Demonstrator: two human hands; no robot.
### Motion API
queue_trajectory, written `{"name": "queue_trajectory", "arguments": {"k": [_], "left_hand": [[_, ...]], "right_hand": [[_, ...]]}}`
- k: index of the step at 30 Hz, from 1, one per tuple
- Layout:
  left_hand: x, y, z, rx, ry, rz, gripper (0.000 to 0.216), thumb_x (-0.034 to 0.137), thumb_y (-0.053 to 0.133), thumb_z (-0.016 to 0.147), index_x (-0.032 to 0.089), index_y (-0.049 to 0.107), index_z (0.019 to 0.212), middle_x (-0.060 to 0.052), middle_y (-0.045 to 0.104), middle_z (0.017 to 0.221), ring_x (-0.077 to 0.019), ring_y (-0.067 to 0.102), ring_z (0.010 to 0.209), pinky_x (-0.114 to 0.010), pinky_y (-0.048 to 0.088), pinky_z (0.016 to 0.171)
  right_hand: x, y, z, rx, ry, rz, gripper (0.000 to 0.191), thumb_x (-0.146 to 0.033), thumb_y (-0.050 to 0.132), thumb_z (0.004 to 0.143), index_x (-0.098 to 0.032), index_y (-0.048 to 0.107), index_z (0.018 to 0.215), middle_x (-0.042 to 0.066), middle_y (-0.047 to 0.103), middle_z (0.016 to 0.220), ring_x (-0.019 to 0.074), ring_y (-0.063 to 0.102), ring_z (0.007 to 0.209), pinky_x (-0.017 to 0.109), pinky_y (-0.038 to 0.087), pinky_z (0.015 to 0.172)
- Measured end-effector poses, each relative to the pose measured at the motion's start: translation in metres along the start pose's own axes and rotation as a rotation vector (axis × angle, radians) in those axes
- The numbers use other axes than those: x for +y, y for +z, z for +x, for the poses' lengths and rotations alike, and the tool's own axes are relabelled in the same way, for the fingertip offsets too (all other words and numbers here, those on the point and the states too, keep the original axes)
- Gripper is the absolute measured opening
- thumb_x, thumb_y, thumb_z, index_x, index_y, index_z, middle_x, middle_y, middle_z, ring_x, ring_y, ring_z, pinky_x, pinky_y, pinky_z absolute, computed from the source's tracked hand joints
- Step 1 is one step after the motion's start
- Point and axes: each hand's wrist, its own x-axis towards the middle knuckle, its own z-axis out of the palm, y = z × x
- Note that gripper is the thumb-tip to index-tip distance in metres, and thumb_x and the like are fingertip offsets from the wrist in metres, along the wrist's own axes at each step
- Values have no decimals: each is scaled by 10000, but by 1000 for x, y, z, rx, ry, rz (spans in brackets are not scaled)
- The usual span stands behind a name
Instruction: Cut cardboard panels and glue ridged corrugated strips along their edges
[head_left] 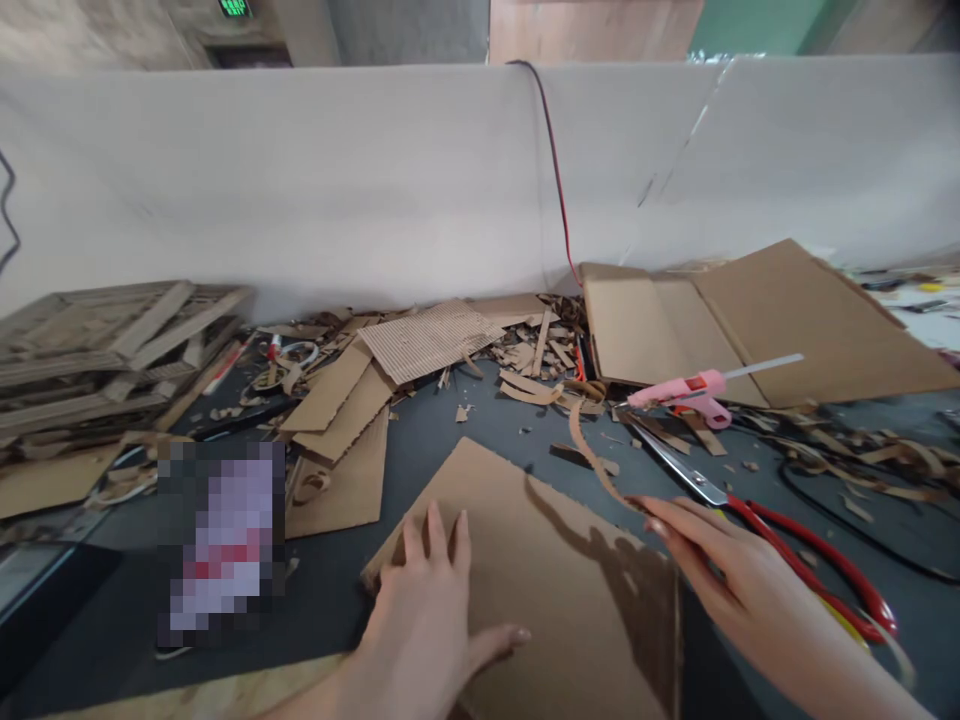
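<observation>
My left hand (424,610) lies on a sheet of brown cardboard (540,570), fingers spread over its left part. To the right, my right hand (720,570) pinches the end of a narrow, curling cardboard strip (592,457) between thumb and fingers. The strip hangs over the dark table just beyond the sheet's far right edge. Red-handled scissors (705,485) lie beside and partly beneath my right forearm. Past them rests a pink glue gun (682,392) with a glue stick poking out of its back.
Cardboard scraps (341,400) and a corrugated piece (435,340) are heaped at the back. A folded cardboard sheet (795,330) leans at the back right near a black cable (840,530). Slatted frames (127,350) are stacked at left, and a white partition (337,180) stands behind.
</observation>
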Motion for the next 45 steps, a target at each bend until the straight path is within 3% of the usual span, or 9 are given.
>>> {"name": "queue_trajectory", "arguments": {"k": [4,8,11,14,17,19,23,31,45], "left_hand": [[2,27,-5,125,-100,-136,990,520,729,461,33,422,1267,-373,336,1280,-613,323,1071,-606,423,607],[8,30,-6,176,-116,-155,753,508,721,492,39,595,1067,-370,548,1028,-512,556,750,-531,434,506],[13,-3,-5,168,128,-201,260,361,581,720,130,677,792,-186,625,637,-379,609,645,-479,444,597],[10,-43,10,336,407,-222,204,247,538,751,182,658,901,-131,647,825,-334,583,862,-440,415,758],[-3,-61,39,128,750,-248,341,298,569,737,196,602,1061,-80,634,1010,-267,553,934,-342,398,800],[-14,-59,59,-60,792,-322,300,325,528,774,190,620,1024,-36,665,874,-205,586,774,-271,420,670],[-34,-51,78,-166,667,-473,272,323,543,767,143,658,935,-28,677,817,-168,581,696,-221,404,587],[-52,-54,74,47,655,-432,315,297,466,828,199,601,1096,-45,640,1018,-170,567,901,-248,389,784],[-69,-24,88,434,447,-327,156,268,560,757,192,691,797,-8,696,730,-144,590,610,-237,442,603]], "right_hand": [[-11,-1,14,-57,-80,-28,312,-196,346,852,-201,602,1029,76,637,979,179,618,867,275,520,712],[-24,2,29,-82,-166,-11,331,-149,322,853,-178,598,1032,94,622,947,181,604,873,298,525,717],[-29,5,38,-112,-224,29,340,-109,326,844,-178,573,1067,96,601,986,188,569,942,319,515,755],[-33,7,45,-132,-247,92,351,-89,330,845,-195,544,1102,87,583,1010,192,524,1013,338,490,806],[-37,7,52,-133,-236,142,336,-102,332,858,-205,539,1101,85,573,1016,188,523,993,345,481,806],[-38,7,54,-121,-229,175,323,-115,332,868,-201,540,1100,82,573,1017,175,532,961,332,477,803],[-32,11,55,-93,-211,211,277,-133,387,857,-186,558,1068,74,602,1007,167,551,946,322,469,819],[-7,13,54,-97,-67,244,214,-121,485,793,-190,629,937,43,667,931,153,618,845,284,499,768],[10,15,34,-106,147,272,162,-263,502,751,-217,655,728,13,700,712,169,656,646,252,540,596]]}}
